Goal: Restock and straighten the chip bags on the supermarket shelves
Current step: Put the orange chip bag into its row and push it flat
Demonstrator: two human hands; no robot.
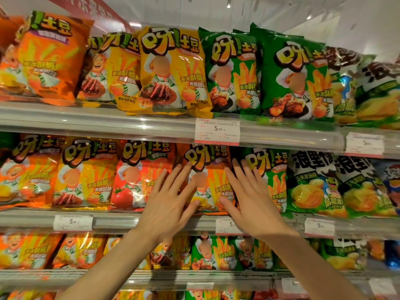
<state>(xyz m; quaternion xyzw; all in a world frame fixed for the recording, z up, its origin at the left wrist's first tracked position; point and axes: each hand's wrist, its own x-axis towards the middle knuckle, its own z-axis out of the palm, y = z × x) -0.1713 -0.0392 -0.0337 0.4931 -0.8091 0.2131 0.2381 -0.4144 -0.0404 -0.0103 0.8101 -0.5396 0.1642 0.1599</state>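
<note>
Step in hand: straightening the orange chip bag point(207, 178) on the middle shelf point(151, 221), near the middle of its front edge.
Left hand point(166, 204): flat, fingers point(173, 176) straight and spread, in front of the bag's left side; contact looks likely but I cannot tell for sure.
Right hand point(249, 202): flat too, fingers spread, over the bag's right edge and the green bag point(275, 180) just beside it.
Why held so: two open palms on either side probably square the bag and push it upright without crushing it.
Materials: glossy, crinkled foil-like film, puffed pillow shapes; clear plastic lip along the shelf front with paper price tags point(217, 132).
Neighbours: red tomato bag point(129, 176) to the left, standing upright.
</note>
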